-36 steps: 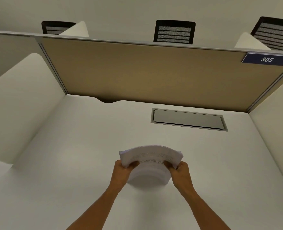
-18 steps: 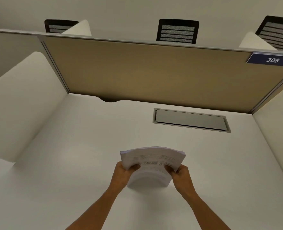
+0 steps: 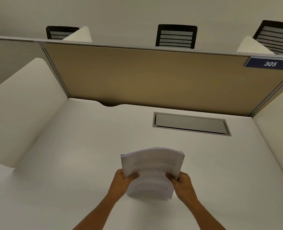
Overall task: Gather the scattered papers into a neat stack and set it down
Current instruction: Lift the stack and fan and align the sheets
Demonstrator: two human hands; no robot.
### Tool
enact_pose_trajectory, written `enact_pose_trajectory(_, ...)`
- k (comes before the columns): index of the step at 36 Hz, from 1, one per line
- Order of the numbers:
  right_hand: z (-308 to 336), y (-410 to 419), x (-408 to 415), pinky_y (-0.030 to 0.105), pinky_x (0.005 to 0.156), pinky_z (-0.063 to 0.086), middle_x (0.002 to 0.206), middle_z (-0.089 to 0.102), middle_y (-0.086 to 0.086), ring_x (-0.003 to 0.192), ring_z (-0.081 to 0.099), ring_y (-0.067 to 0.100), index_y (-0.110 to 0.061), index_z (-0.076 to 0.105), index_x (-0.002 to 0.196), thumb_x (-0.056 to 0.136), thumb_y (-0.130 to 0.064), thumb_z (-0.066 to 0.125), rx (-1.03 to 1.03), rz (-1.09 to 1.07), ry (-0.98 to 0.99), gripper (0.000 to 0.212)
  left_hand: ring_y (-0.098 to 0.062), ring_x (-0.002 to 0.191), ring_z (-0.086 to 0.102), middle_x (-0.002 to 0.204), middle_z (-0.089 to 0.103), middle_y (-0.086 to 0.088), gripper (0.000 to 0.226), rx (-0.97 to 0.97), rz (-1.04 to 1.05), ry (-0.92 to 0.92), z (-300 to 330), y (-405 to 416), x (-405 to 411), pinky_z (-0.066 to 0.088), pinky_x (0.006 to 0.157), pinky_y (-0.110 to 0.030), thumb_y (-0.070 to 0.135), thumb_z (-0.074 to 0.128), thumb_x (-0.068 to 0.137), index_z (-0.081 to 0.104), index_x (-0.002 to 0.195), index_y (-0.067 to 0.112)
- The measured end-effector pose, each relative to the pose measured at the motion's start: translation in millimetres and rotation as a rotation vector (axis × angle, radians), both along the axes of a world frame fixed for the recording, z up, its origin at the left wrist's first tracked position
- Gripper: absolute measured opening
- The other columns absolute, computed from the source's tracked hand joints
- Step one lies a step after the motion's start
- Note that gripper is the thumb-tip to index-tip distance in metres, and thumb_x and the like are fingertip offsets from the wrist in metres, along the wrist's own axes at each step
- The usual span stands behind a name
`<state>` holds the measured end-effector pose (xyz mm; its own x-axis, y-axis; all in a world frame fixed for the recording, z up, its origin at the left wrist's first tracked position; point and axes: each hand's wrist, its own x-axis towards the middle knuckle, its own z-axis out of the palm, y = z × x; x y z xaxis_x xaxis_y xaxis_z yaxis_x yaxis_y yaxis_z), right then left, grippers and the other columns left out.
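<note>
A thick stack of white printed papers (image 3: 152,168) is held upright over the white desk (image 3: 71,163), its top edge bowed away from me. My left hand (image 3: 123,181) grips the stack's left side and my right hand (image 3: 181,183) grips its right side, thumbs on the front page. The lower edge of the stack is at or just above the desk surface; I cannot tell whether it touches.
A tan partition panel (image 3: 145,77) closes the back of the desk, with white side dividers left (image 3: 21,105) and right (image 3: 277,130). A grey cable hatch (image 3: 190,124) is set into the desk behind the papers. A blue sign reading 305 (image 3: 270,63) is at upper right. Black chairs (image 3: 176,36) stand beyond.
The stack has tipped more upright, showing more of the front page. Both hands kept their grip at the sides.
</note>
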<state>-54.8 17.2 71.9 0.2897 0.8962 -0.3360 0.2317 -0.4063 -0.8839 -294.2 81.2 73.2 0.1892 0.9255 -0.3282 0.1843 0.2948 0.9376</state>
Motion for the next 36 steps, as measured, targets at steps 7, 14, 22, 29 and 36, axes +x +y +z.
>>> enact_pose_trajectory(7, 47, 18, 23, 0.004, 0.061, 0.05, 0.079, 0.071, -0.032, 0.076, 0.069, -0.014, -0.044, 0.073, 0.096, 0.094, -0.022, 0.066, -0.045, 0.276, -0.207, 0.023, -0.014, 0.086, 0.076, 0.093, 0.08, -0.001, 0.016, 0.046, -0.024, -0.072, 37, 26, -21, 0.059, 0.066, -0.019, 0.022, 0.081, 0.076, 0.08, 0.092, 0.025)
enact_pose_trajectory(14, 86, 33, 39, 0.011, 0.061, 0.05, 0.101, 0.075, -0.015, 0.073, 0.065, 0.004, -0.031, 0.075, 0.113, 0.094, -0.026, 0.06, -0.117, 0.533, -0.54, 0.025, -0.018, 0.089, 0.074, 0.095, 0.079, -0.008, 0.016, 0.099, -0.182, -0.043, 68, 48, -43, 0.057, 0.074, -0.022, 0.005, 0.076, 0.082, 0.078, 0.095, 0.014)
enact_pose_trajectory(22, 98, 39, 14, 0.026, 0.069, 0.061, 0.108, 0.074, 0.002, 0.085, 0.07, 0.019, -0.031, 0.072, 0.115, 0.091, -0.021, 0.053, -0.134, 0.716, -0.891, 0.032, -0.01, 0.088, 0.074, 0.096, 0.079, 0.002, 0.02, 0.163, -0.472, 0.175, 73, 36, -14, 0.055, 0.075, -0.017, 0.015, 0.078, 0.079, 0.078, 0.098, 0.022)
enact_pose_trajectory(29, 94, 41, 1, 0.019, 0.064, 0.05, 0.112, 0.073, 0.006, 0.089, 0.07, 0.02, -0.026, 0.07, 0.118, 0.09, -0.019, 0.056, -0.103, 0.759, -0.963, 0.032, -0.003, 0.072, 0.072, 0.076, 0.078, 0.014, 0.016, 0.193, -0.275, 0.073, 69, 17, 15, 0.054, 0.063, -0.015, 0.027, 0.07, 0.075, 0.079, 0.078, 0.04)
enact_pose_trajectory(36, 93, 37, 19, 0.028, 0.072, 0.059, 0.109, 0.076, -0.003, 0.087, 0.07, 0.018, -0.03, 0.072, 0.113, 0.095, -0.032, 0.05, -0.109, 0.741, -0.912, 0.028, -0.003, 0.066, 0.071, 0.075, 0.078, 0.008, 0.013, 0.149, -0.157, 0.054, 51, 12, 4, 0.052, 0.057, -0.012, 0.029, 0.069, 0.076, 0.081, 0.078, 0.033)
